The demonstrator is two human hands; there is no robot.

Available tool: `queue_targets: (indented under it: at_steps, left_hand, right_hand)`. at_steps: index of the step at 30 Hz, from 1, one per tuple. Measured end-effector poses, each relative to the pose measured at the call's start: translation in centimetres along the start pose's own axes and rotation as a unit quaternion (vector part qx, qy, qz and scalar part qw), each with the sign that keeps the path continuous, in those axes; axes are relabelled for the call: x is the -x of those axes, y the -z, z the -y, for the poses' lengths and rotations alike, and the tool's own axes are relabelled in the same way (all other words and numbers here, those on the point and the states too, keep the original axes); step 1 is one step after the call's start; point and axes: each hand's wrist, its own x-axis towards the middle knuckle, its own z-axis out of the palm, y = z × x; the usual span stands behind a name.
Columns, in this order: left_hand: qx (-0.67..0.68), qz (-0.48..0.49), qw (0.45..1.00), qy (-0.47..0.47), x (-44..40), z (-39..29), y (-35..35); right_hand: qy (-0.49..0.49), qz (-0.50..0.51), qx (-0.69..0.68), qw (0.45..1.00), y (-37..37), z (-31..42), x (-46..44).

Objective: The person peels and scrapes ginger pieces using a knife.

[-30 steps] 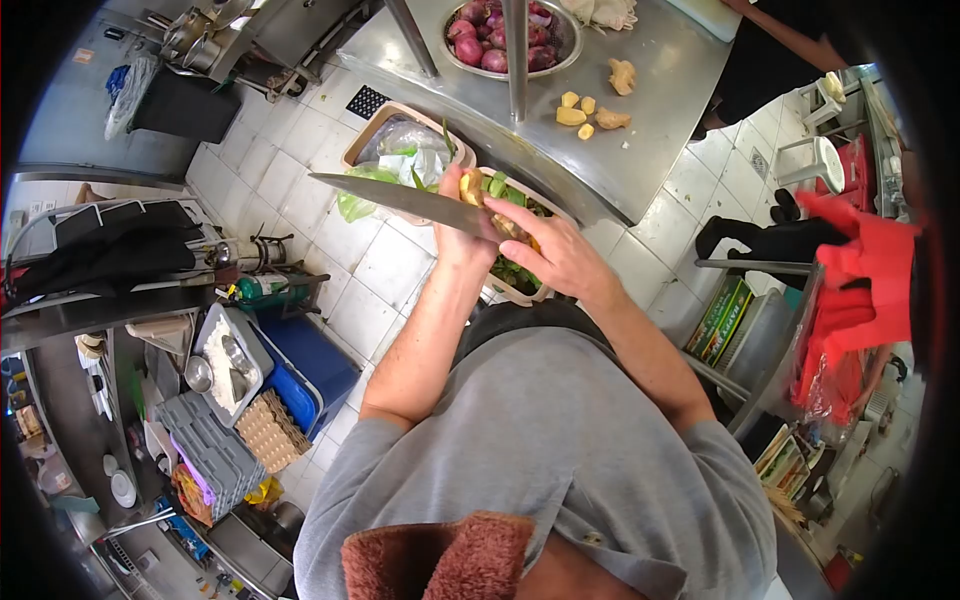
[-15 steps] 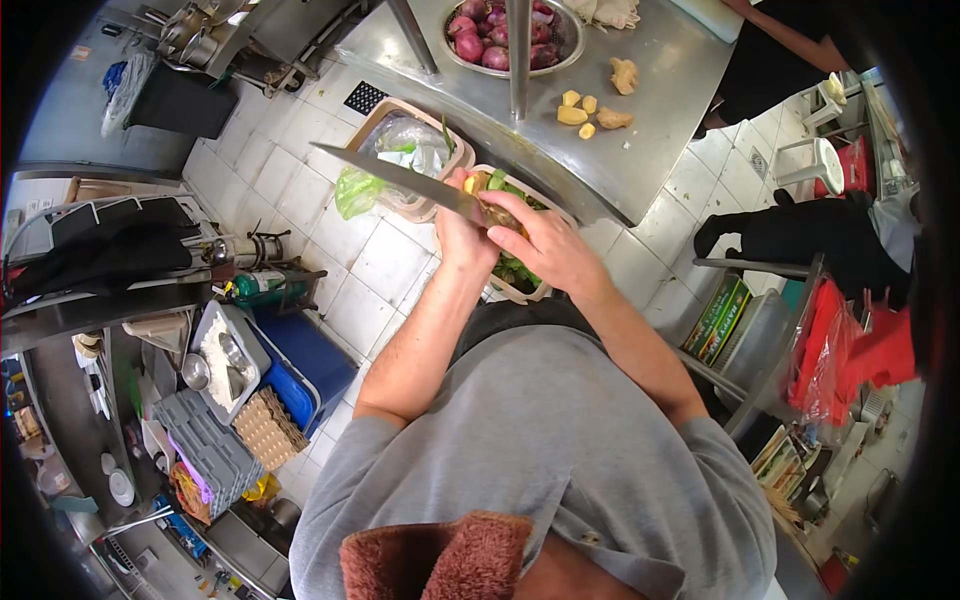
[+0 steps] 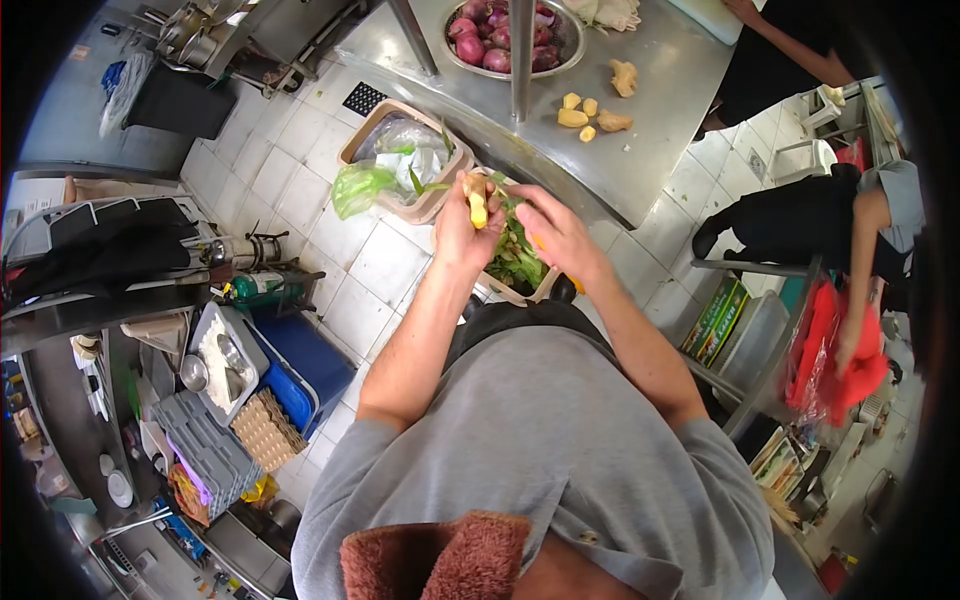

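Note:
My left hand is closed round a partly peeled piece of ginger, with pale yellow flesh showing at its lower end. Close by on the right, my right hand is wrapped round the orange handle of a knife. Its blade is hard to make out, apparently seen nearly edge-on near the ginger. Below both hands stands a bin holding leafy green scraps. Peeled ginger pieces and a knobbly unpeeled one lie on the steel table.
A bowl of red onions stands on the table beside a metal post. Left of the scraps is a beige bin with plastic bags. One person is at a cutting board; another reaches toward red bags at right.
The knife's broad blade, earlier pointing up-left across my left hand, has swung out of plain view. My right hand has moved slightly right. The person at right now reaches down to the red bags.

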Motion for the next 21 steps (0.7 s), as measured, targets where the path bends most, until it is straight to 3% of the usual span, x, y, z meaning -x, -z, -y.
queue_targets:
  at_steps: [2, 4, 8, 10, 11, 13, 21]
  left_hand:
    - [0.020, 0.045, 0.999, 0.013, -0.7, 0.1, 0.5]
    - [0.024, -0.101, 0.993, -0.049, -0.8, 0.6, -1.0]
    - [0.001, -0.049, 0.998, -0.040, -0.2, 0.2, -1.8]
    - [-0.003, -0.044, 0.998, -0.040, -0.6, 0.1, -1.4]
    - [-0.008, -0.038, 0.998, -0.042, -0.8, 0.1, -1.2]
    - [0.017, -0.031, 0.999, -0.034, -0.8, 0.3, -1.4]
    - [0.001, -0.018, 0.996, -0.083, -0.1, 0.6, -1.9]
  right_hand:
    - [0.058, -0.005, 0.057, 0.997, -0.4, -0.7, 0.2]
    - [0.179, -0.021, 0.109, 0.978, -1.1, -0.2, 0.8]
    - [0.154, -0.011, 0.146, 0.977, -1.2, 2.2, 1.9]
    - [0.064, 0.034, 0.225, 0.972, -1.0, 2.8, 2.2]
    - [0.064, 0.032, 0.225, 0.972, -1.0, 2.7, 2.1]
    - [0.158, -0.009, 0.217, 0.963, -1.4, 2.2, 2.0]
    - [0.177, -0.038, 0.210, 0.961, -1.7, 0.7, 1.6]
